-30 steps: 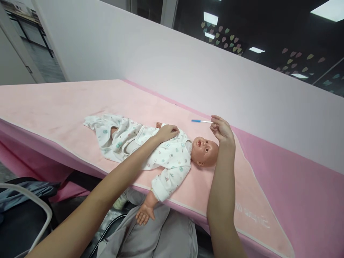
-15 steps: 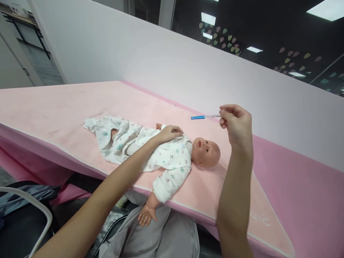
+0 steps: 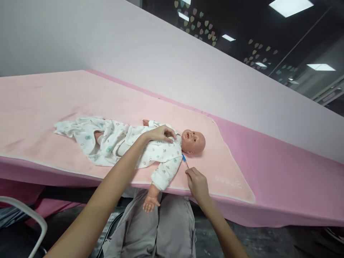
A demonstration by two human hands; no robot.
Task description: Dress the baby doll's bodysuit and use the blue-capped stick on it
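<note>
A bald baby doll (image 3: 192,142) lies on its back in a white printed outfit (image 3: 163,150), its head to the right and one arm hanging over the near edge of the table. My left hand (image 3: 161,133) rests on the doll's upper chest, with curled fingers gripping the cloth near the collar. Between the fingertips of my right hand (image 3: 197,181) is a thin clear thermometer (image 3: 184,158) with a blue end. That blue end points up and left, close to the doll's neck and near shoulder. Whether it touches the doll I cannot tell.
A peach mat (image 3: 107,100) covers much of the pink table (image 3: 282,168). Behind stands a white wall (image 3: 150,61) below dark glass with heart stickers. My grey trousers (image 3: 172,225) are under the near edge. A curved white chair frame (image 3: 29,211) is at lower left.
My right hand has come down from above the doll's head to beside its near shoulder, turning the thermometer's blue end toward the neck. My left hand's fingers have curled at the collar.
</note>
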